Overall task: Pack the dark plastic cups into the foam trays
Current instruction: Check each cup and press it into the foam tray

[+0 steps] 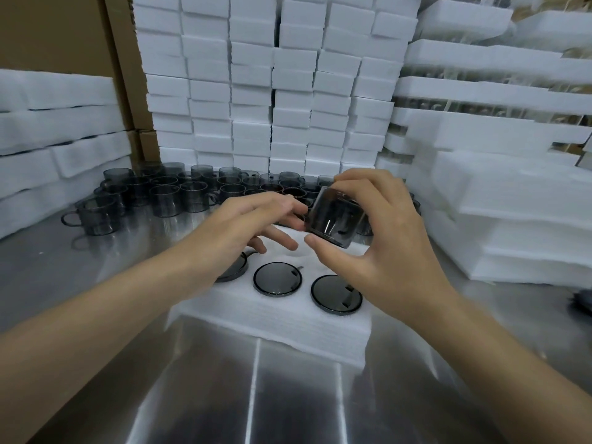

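Tilted cup (334,221) pinched by right hand (381,245), left hand (250,225) spread, perhaps touching; could slip, missing tray (272,322) pocket.

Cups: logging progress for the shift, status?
Right hand grips a cup, tilted, above the foam tray. Left hand open beside it. Three cups seated in near row. Hands hide back row.

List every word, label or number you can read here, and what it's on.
No text can be read.
Cardboard box: possible dark mark at its right edge, cut off by foam, unreadable.
Foam stacks, cups, tray: no print visible.
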